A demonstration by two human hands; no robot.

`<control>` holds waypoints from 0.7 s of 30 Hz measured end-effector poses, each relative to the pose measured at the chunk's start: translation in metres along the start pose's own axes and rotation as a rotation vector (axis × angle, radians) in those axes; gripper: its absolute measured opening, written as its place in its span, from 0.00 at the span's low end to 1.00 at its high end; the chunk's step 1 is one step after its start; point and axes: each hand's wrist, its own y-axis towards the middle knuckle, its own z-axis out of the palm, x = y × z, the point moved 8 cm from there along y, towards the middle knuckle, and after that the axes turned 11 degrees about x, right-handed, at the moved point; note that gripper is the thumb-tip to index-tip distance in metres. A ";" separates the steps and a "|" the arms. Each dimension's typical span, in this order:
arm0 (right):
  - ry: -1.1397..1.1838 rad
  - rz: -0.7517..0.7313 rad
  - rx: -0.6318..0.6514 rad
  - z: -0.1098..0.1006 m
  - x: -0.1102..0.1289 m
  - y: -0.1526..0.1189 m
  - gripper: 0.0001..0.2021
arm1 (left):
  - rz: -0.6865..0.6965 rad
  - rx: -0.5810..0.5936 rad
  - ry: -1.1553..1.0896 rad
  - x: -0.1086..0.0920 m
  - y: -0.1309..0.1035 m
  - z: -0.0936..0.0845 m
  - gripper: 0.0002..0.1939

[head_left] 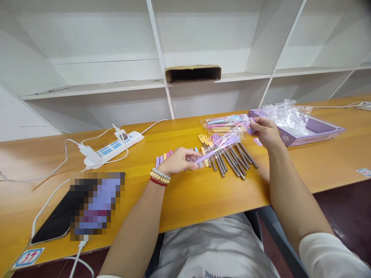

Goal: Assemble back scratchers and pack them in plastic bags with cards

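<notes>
My left hand (180,160) pinches the lower end of a clear bag holding a lilac back scratcher (206,156). With my fingers closed, my right hand (266,132) grips the bag's other end, by a purple header card (248,126). The bag stretches between both hands above the table. Beneath it lie several metal rods (236,164), and yellow and purple claw heads (202,138) show at their far ends. Several coloured handles (161,159) lie in a row, partly hidden behind my left hand. Behind the claws rest bagged back scratchers (222,122).
A purple box (327,129) with crumpled clear plastic (292,116) stands at the right. To the left are a white power strip (114,148) with cables, a black device (63,212) and a blurred phone (100,204). White shelves (116,87) with a cardboard box (193,69) rise behind the table.
</notes>
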 end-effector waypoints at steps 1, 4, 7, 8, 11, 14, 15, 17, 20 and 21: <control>0.001 -0.006 0.002 0.001 0.000 0.000 0.15 | 0.003 0.002 -0.010 0.001 0.000 0.000 0.24; -0.012 -0.042 -0.008 0.005 0.003 0.001 0.15 | 0.005 0.006 -0.020 0.002 -0.001 -0.001 0.23; 0.041 -0.096 -0.067 0.008 0.006 0.002 0.15 | 0.002 0.011 -0.025 0.001 -0.001 -0.001 0.23; 0.074 -0.110 -0.086 0.010 0.006 0.002 0.15 | 0.001 0.010 -0.027 0.001 -0.002 -0.001 0.23; 0.167 -0.116 -0.120 0.013 0.007 0.001 0.15 | -0.001 0.002 -0.032 0.000 -0.002 -0.002 0.22; 0.211 -0.076 -0.074 0.016 0.006 0.000 0.14 | -0.002 0.003 -0.033 -0.001 -0.002 -0.002 0.21; 0.216 -0.050 -0.040 0.017 0.005 0.001 0.14 | -0.001 0.004 -0.030 -0.001 -0.002 -0.002 0.20; 0.207 -0.009 0.000 0.018 0.003 0.000 0.14 | -0.001 0.002 -0.026 -0.001 -0.002 -0.002 0.20; 0.070 -0.033 -0.078 0.010 0.005 -0.001 0.12 | -0.004 -0.006 -0.024 -0.001 -0.003 -0.002 0.21; 0.002 -0.052 -0.105 0.008 0.006 -0.001 0.12 | -0.006 -0.009 -0.025 -0.001 -0.003 -0.002 0.21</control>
